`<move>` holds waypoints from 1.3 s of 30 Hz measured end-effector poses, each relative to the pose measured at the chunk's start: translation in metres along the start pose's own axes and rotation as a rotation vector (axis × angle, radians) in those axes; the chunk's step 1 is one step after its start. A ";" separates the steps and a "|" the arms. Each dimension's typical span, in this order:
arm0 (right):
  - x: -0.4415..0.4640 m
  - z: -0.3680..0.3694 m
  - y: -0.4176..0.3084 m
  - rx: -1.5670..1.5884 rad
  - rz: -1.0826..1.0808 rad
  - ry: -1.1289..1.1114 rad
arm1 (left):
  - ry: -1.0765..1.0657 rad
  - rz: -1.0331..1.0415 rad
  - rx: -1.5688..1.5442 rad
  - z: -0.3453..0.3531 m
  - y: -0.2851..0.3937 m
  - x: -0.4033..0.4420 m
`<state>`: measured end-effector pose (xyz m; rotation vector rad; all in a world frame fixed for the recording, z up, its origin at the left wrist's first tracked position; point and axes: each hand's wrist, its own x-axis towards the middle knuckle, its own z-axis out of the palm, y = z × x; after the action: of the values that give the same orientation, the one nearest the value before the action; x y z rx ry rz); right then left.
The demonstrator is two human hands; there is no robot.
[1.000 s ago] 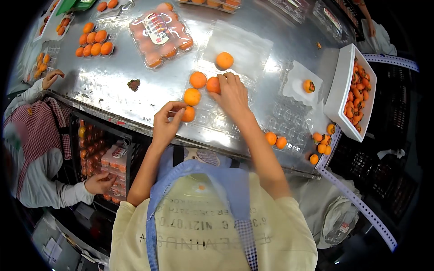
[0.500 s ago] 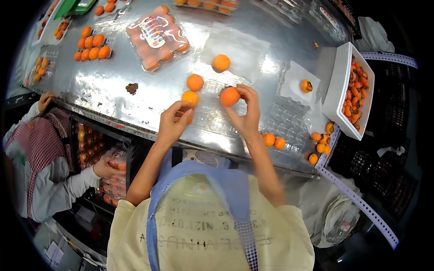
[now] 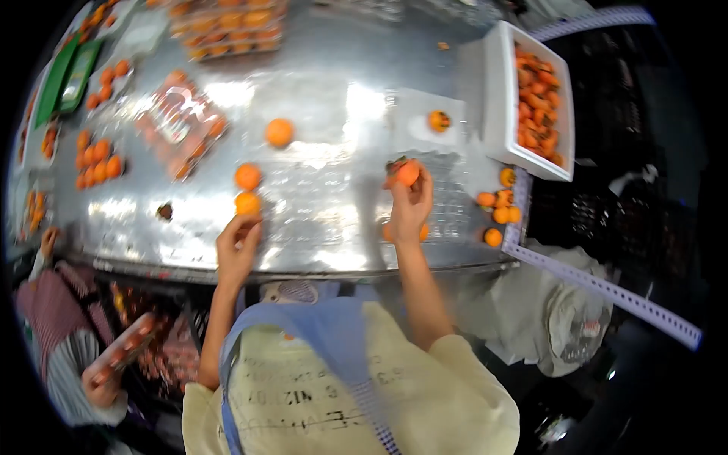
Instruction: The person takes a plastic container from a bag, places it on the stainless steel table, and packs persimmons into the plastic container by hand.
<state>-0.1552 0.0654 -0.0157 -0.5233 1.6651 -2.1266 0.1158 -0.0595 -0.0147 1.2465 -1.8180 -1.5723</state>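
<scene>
My right hand (image 3: 412, 199) pinches an orange persimmon (image 3: 408, 173) above the clear tray (image 3: 444, 193) on the right. My left hand (image 3: 239, 246) has its fingers curled at the near end of a short column of persimmons; a fruit under its fingers is mostly hidden. Just beyond those fingers lies one persimmon (image 3: 247, 203), with another (image 3: 247, 176) behind it. A clear tray (image 3: 303, 216) stretches to their right. Farther back sits a single persimmon (image 3: 279, 133). Two fruits are partly hidden by my right wrist.
A white foam box (image 3: 497, 98) of persimmons stands at the right, with loose persimmons (image 3: 501, 215) near the table corner. One persimmon (image 3: 439, 120) rests on white paper. Packed trays (image 3: 180, 125) are on the left. A co-worker's hand (image 3: 102, 387) holds a pack at lower left.
My right hand has carried its persimmon rightward, away from the left column, to the right tray. The view has shifted. The co-worker has lifted a pack out of the crate.
</scene>
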 end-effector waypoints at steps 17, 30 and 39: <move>0.222 -0.184 -0.097 -0.568 -0.495 0.422 | 0.025 -0.068 -0.090 0.006 0.002 0.005; -0.003 0.165 0.042 -0.929 -0.484 -0.911 | 0.313 0.034 0.175 -0.016 -0.024 0.007; -0.002 0.182 0.064 -1.021 -0.607 -1.077 | 0.336 0.032 0.040 -0.024 -0.033 0.005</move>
<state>-0.0559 -0.0982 -0.0368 -2.1682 1.7881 -0.6346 0.1436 -0.0755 -0.0407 1.3963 -1.6510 -1.2274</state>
